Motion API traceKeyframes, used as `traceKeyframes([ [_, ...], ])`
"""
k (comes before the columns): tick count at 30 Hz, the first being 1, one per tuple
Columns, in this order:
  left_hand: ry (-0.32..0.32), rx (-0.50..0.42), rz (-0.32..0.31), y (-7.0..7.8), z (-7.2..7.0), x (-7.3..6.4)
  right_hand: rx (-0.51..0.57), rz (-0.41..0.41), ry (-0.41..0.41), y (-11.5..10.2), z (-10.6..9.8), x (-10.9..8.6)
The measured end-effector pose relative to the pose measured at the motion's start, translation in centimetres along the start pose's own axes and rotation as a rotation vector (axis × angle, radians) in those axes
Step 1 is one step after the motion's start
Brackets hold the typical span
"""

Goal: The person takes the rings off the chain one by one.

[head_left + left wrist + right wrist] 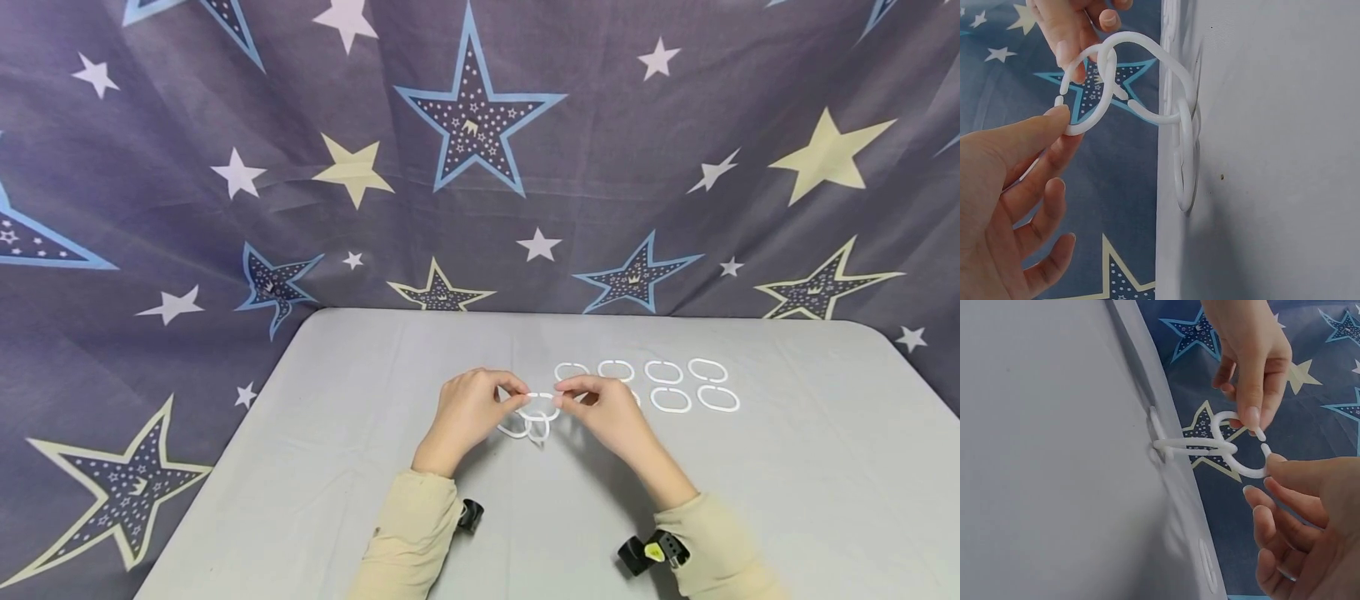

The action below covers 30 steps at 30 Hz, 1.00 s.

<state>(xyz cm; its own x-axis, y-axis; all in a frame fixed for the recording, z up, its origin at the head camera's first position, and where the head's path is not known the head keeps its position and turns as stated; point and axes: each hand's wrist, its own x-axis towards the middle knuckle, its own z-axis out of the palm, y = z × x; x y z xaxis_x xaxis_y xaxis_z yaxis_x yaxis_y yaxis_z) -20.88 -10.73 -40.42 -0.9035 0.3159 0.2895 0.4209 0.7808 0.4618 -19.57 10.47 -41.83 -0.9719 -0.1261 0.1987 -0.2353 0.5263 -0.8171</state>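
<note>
Both hands hold one white oval chain link (540, 417) between them, raised over the table. My left hand (471, 410) pinches one side of it with thumb and forefinger. On the opposite side, the thumb and fingertips of my right hand (606, 410) pinch the same link. A small gap in its rim shows between the two grips in the left wrist view. Through this link hangs a second white link (1154, 47), which is hooked to a third link (1186, 169) down at the table surface. The other fingers of the right hand (1310, 531) curl loosely.
Several loose white oval links (671, 400) lie in two rows on the grey table (795, 467), just beyond and right of the right hand. A dark curtain (525, 208) printed with stars hangs behind the table. Black straps (470, 517) sit at both wrists.
</note>
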Motion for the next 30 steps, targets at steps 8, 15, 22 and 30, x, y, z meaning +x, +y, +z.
traceKeyframes([
  [8,-0.007,-0.019,-0.01,0.1,-0.1,-0.2,-0.03,-0.004,0.006,-0.2,0.4,-0.3],
  [15,-0.018,-0.061,0.001,-0.4,0.1,-0.2,-0.056,-0.006,0.029,-0.2,0.5,-0.2],
  [22,-0.115,-0.177,-0.055,-1.9,-0.3,-0.3,-0.059,0.014,0.036,0.1,0.5,0.1],
  [30,-0.273,-0.29,-0.076,-3.3,0.6,0.0,-0.038,0.009,0.035,0.4,0.4,0.1],
])
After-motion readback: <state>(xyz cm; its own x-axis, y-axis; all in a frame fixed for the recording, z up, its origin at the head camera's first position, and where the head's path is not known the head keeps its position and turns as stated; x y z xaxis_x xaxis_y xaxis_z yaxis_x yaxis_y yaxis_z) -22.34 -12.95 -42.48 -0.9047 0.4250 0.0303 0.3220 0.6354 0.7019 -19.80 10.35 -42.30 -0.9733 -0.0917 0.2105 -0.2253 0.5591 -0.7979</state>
